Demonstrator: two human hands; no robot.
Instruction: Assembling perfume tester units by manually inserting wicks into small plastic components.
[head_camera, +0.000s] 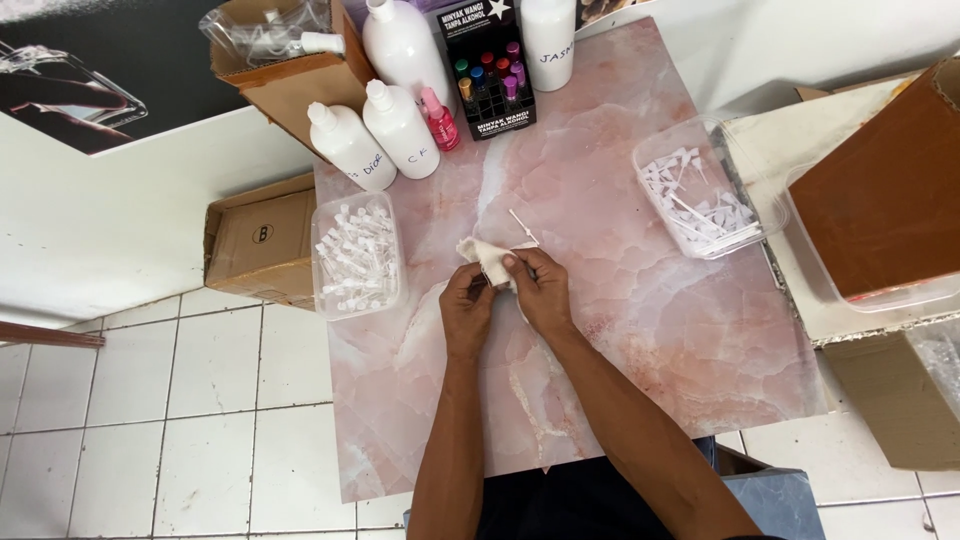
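Between two clear tubs (357, 256) of small vials, both hands' fingers (512, 263) pinch a cloth (487, 256).

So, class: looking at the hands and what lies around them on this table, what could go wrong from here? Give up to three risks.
1. Both hands, left and right, work a cloth close to a thin white tube; a sweep could flick it away.
2. The vial tub overhangs the table edge; an elbow might tip it.
3. The white bottles stand crowded; reaching among them could topple one.
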